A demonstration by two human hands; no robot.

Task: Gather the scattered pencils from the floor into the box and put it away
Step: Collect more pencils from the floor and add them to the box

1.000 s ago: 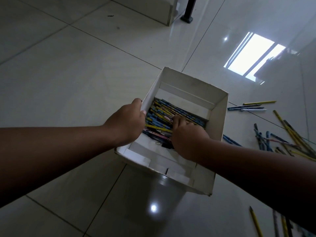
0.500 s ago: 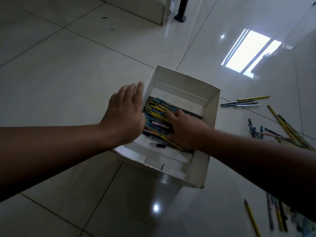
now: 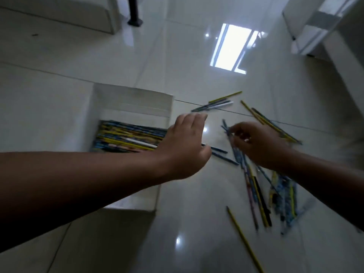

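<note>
On the floor right of the box (image 3: 130, 103), loose pencils (image 3: 256, 194) lie mostly lengthwise away from me, while those already boxed run crosswise. My left hand (image 3: 185, 146) hovers flat-fingered at the box's edge. My right hand (image 3: 258, 144) curls over them, though the blur hides whether it grips. A skewed handful could jam against the box.

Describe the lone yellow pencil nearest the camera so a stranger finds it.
Start at the white box on the floor. Right of it lies a pencil pile. The yellow pencil lies alone, nearer the camera than the pile, touching no other.
</note>
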